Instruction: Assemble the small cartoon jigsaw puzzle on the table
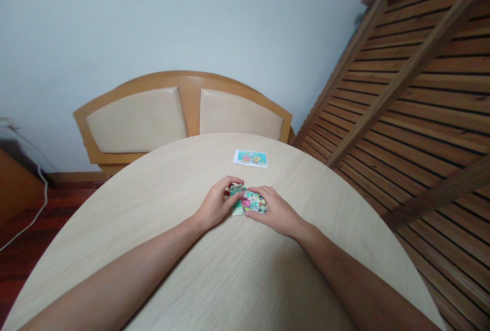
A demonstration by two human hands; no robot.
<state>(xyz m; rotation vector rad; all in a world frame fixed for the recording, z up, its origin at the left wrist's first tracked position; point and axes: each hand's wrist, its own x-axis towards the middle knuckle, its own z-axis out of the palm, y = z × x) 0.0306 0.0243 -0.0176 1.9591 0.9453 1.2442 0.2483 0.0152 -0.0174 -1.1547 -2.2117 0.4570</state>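
A small, colourful jigsaw puzzle [254, 202], mostly green with pink and yellow parts, lies on the round table between my hands. My left hand [220, 201] is closed at its left end, thumb and fingers pinching some puzzle pieces [236, 188] that look tilted up from the surface. From the right, my right hand [276, 211] spans the puzzle, fingers along the far edge and thumb side along the near edge. Beyond both hands lies a picture card [250, 158] with cartoon figures on a turquoise ground. My fingers partly cover the puzzle.
The round wooden table [172, 269] has a pale top. Against its far edge stands a wooden bench or headboard with cream padded panels [138, 119]. A slatted wooden frame [401, 91] leans at the right. A white cable [44, 201] hangs down to the floor at the left.
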